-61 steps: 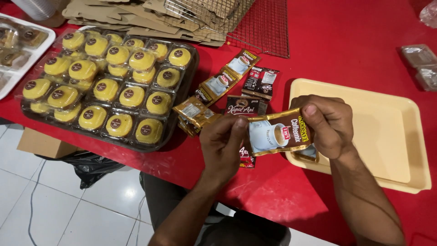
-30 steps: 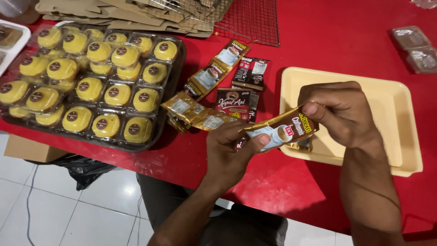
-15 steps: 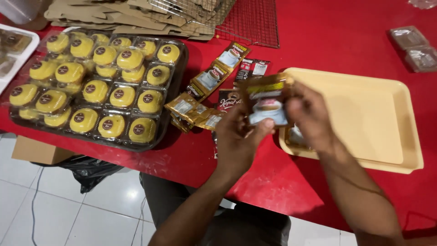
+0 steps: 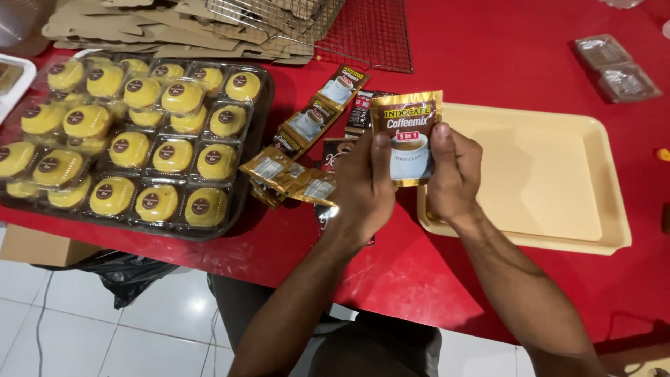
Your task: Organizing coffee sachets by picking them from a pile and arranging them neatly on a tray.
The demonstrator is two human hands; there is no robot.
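A gold coffee sachet (image 4: 407,136) is held upright above the near left corner of the cream tray (image 4: 558,230), which serves here as the landmark. It is pinched from both sides: the left hand (image 4: 363,185) presses its thumb on the sachet's left edge, and the right hand (image 4: 453,171) presses its thumb on the right edge, with the fingers of both closed behind the pack. The printed face is turned toward the camera, so the pack appears to be held this way for reading or checking. Its lower edge is hidden behind the thumbs.

Just left of the tray, beneath the left hand, a loose heap of gold sachets (image 4: 289,178) lies on the red table (image 4: 447,272), overlapping each other. Farther back and still left of the tray, a short strip of brown sachets (image 4: 321,112) is laid diagonally, with dark ones beside it. The tray's raised rim bounds a bare flat floor, and its long near edge sits close to the table's front edge.

Well left of the tray, a black tray of yellow cakes (image 4: 139,146) fills that end. Beyond the tray's far left corner, a wire rack (image 4: 370,35) and flattened cardboard (image 4: 174,28) are stacked. Past its far right corner, two clear plastic packs (image 4: 614,66) are set, apart from everything else.
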